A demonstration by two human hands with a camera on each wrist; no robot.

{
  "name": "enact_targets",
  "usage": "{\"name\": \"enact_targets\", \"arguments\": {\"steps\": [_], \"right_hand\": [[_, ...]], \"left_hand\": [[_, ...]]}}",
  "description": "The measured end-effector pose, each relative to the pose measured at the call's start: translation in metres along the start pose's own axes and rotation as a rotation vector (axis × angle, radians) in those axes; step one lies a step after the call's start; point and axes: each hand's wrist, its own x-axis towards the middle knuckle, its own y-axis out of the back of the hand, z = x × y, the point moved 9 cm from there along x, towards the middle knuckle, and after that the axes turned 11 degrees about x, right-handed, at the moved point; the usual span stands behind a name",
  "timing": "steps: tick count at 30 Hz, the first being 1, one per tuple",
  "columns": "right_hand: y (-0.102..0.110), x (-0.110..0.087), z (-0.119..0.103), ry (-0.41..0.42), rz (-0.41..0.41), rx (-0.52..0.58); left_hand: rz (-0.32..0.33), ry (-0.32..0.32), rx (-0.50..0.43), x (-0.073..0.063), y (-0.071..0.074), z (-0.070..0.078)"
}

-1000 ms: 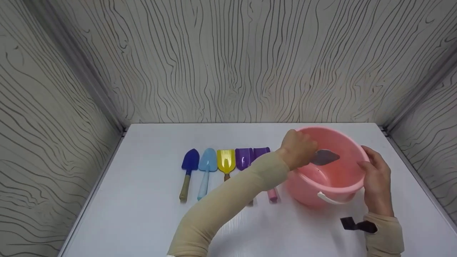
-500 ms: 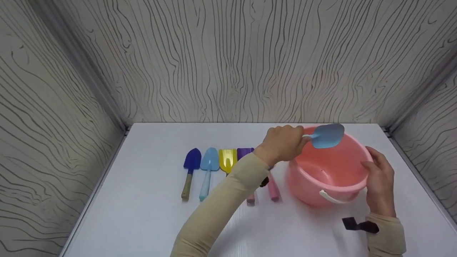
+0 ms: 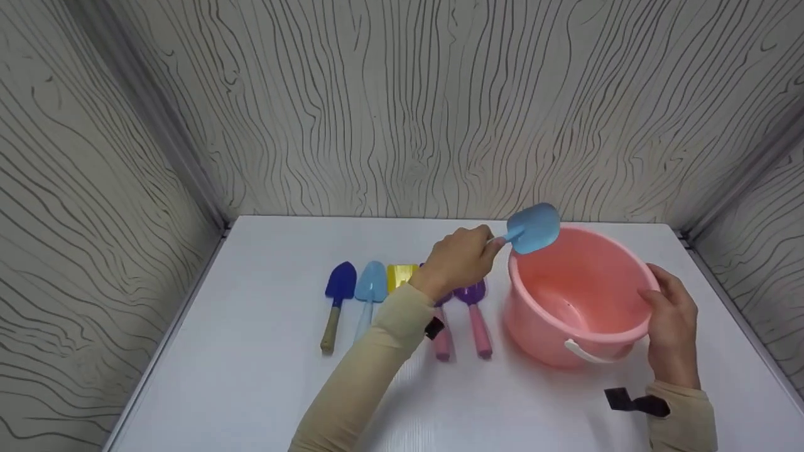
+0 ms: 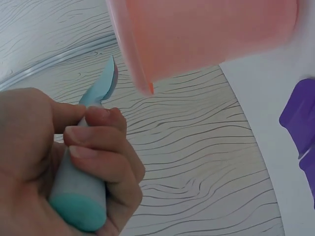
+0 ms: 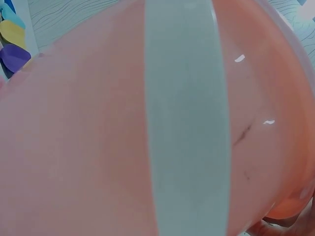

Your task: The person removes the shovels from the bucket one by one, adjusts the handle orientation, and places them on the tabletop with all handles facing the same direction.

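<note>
My left hand (image 3: pixel 458 257) grips a light blue toy shovel (image 3: pixel 534 228) by its handle, the blade raised at the bucket's left rim. In the left wrist view, curled fingers wrap the pale handle (image 4: pixel 81 187), which ends in a teal cap. A pink bucket (image 3: pixel 543 342) leans toward me on the right of the table, its white carrying handle (image 3: pixel 587 353) hanging at the front. My right hand (image 3: pixel 675 326) holds the bucket's right rim, thumb over the edge. The right wrist view is mostly filled by bucket wall and the white handle band (image 5: pixel 189 118).
Left of the bucket, several shovels lie in a row on the white table (image 3: pixel 239 351): a dark blue one (image 3: pixel 341 280), a light blue one (image 3: pixel 372 282), a yellow one (image 3: pixel 402 275) and purple ones with pink handles (image 3: pixel 480 331). My left forearm partly covers them. Wood-patterned walls enclose the table.
My left hand has lifted the light blue shovel up out of the bucket and moved left with it. The right hand keeps its hold on the bucket rim.
</note>
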Motion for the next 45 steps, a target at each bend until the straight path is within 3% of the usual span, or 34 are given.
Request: {"name": "enact_targets", "arguments": {"steps": [12,19,24,28,41,45], "right_hand": [[0.001,-0.001,0.000,-0.009,0.013,-0.024],[0.000,-0.002,0.001,-0.016,0.023,-0.042],[0.000,0.000,-0.001,-0.019,0.024,-0.008],[0.001,0.000,-0.002,-0.013,0.025,0.004],[0.001,-0.002,0.001,-0.014,0.031,-0.026],[-0.001,-0.002,0.001,-0.016,0.019,-0.022]], "left_hand": [[0.078,0.117,-0.306,-0.030,-0.015,-0.041],[0.133,0.172,-0.333,-0.044,-0.023,-0.068],[0.177,0.225,-0.405,-0.055,-0.028,-0.086],[0.237,0.219,-0.438,-0.060,-0.029,-0.095],[0.333,0.284,-0.429,-0.083,-0.042,-0.133],[0.351,0.334,-0.425,-0.094,-0.043,-0.147]]}}
